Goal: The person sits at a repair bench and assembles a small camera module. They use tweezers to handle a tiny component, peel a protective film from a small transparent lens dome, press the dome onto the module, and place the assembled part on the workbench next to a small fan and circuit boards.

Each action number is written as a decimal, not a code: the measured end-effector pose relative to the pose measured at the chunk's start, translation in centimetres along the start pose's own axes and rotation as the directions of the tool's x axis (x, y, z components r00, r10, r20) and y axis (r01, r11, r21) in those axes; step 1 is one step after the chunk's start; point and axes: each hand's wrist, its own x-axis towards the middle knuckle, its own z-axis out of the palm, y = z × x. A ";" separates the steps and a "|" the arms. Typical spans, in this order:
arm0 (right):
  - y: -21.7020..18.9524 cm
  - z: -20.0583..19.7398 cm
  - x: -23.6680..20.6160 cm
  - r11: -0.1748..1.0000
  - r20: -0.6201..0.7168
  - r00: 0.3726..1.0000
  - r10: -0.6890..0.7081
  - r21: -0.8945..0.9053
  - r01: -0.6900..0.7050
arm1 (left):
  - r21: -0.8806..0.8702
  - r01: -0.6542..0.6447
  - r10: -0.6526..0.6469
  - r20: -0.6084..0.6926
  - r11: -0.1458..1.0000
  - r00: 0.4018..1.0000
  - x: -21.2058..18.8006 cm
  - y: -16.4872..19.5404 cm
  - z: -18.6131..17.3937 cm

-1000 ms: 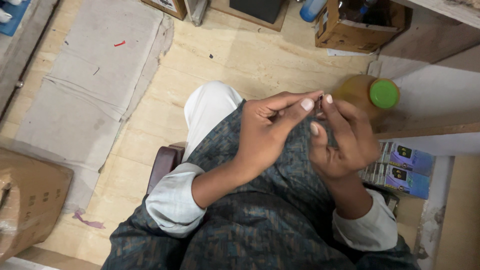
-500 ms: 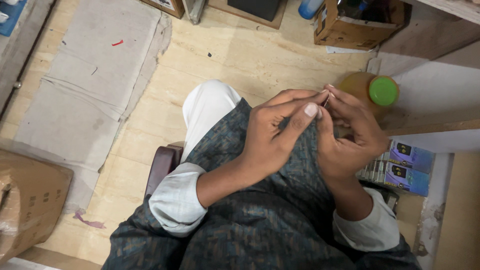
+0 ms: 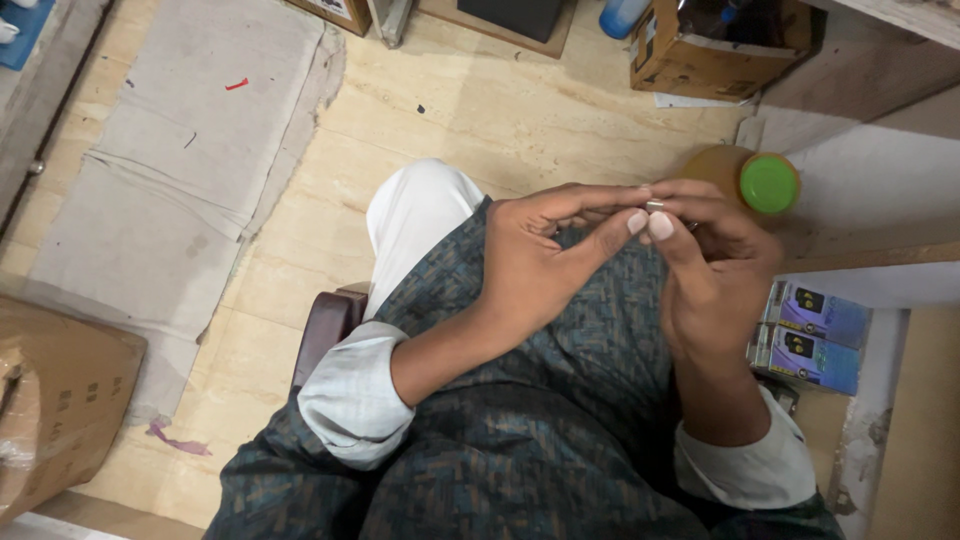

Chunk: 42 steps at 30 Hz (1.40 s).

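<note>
My left hand (image 3: 550, 260) and my right hand (image 3: 715, 265) meet fingertip to fingertip above my lap. Between the tips sits a tiny metallic piece (image 3: 655, 206), pinched by fingers of both hands; it is too small to tell what it is. My thumbs press together just below it. Both forearms come out of rolled white cuffs and a dark patterned garment (image 3: 520, 440) that covers my lap. My knee in white cloth (image 3: 415, 215) shows beyond the left hand.
An amber bottle with a green cap (image 3: 765, 182) stands right behind my hands by a shelf edge. Purple boxes (image 3: 810, 335) lie under the shelf at right. A cardboard box (image 3: 705, 45) is at the top, another (image 3: 55, 410) at lower left, a grey mat (image 3: 170, 160) on the floor.
My hands have turned and closed together; the fingertips now pinch the small piece more tightly, with the right fingers curled over from above.
</note>
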 end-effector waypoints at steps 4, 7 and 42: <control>0.1 -0.3 0.0 0.999 0.042 0.999 0.032 -0.003 -0.031 | 0.064 -0.038 0.040 -0.020 0.997 0.999 0.2 -0.1 -0.2; -0.2 -0.2 0.2 0.998 0.070 0.995 0.068 -0.005 -0.068 | 0.161 -0.056 0.064 -0.048 0.985 0.997 0.3 -0.1 -0.3; 0.3 0.1 9.9 0.955 0.079 0.976 0.203 -0.236 -0.179 | 0.317 0.084 -0.131 0.128 0.945 0.983 8.3 0.6 -6.0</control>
